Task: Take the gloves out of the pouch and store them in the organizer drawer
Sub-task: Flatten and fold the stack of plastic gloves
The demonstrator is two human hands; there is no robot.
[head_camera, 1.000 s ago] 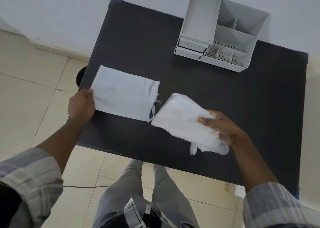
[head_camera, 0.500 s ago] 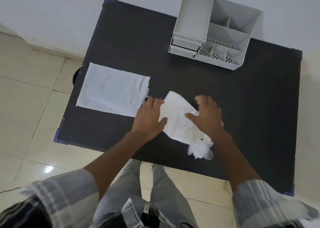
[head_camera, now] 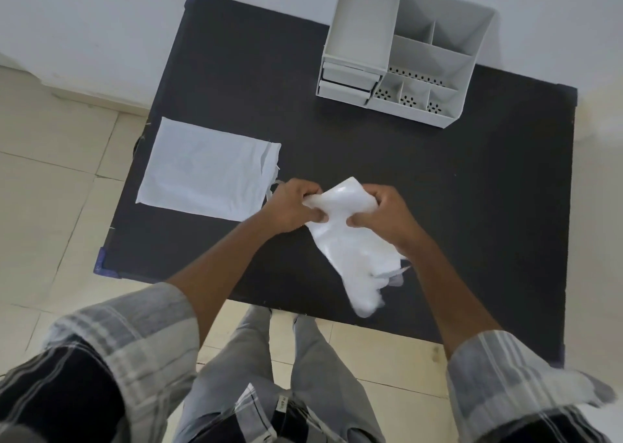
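Note:
The white gloves [head_camera: 350, 240] are a thin, crumpled bundle lifted over the middle of the black table [head_camera: 472, 206]. My left hand [head_camera: 293, 206] pinches their upper left edge. My right hand [head_camera: 384, 217] grips the upper right edge. The glove fingers hang down toward the table's near edge. The white cloth pouch [head_camera: 205, 173] lies flat on the table's left side, its mouth and drawstring facing my left hand. The grey organizer [head_camera: 404, 51] stands at the far edge, with two small drawers [head_camera: 347, 78] at its front left, both pushed in.
The organizer has open compartments, some with perforated bottoms. A white wall runs behind the table. Beige tiled floor lies to the left and below. My legs are against the table's near edge.
My left hand left the pouch and came to the gloves. Both hands went from pressing the gloves flat to pinching their top edge and lifting it.

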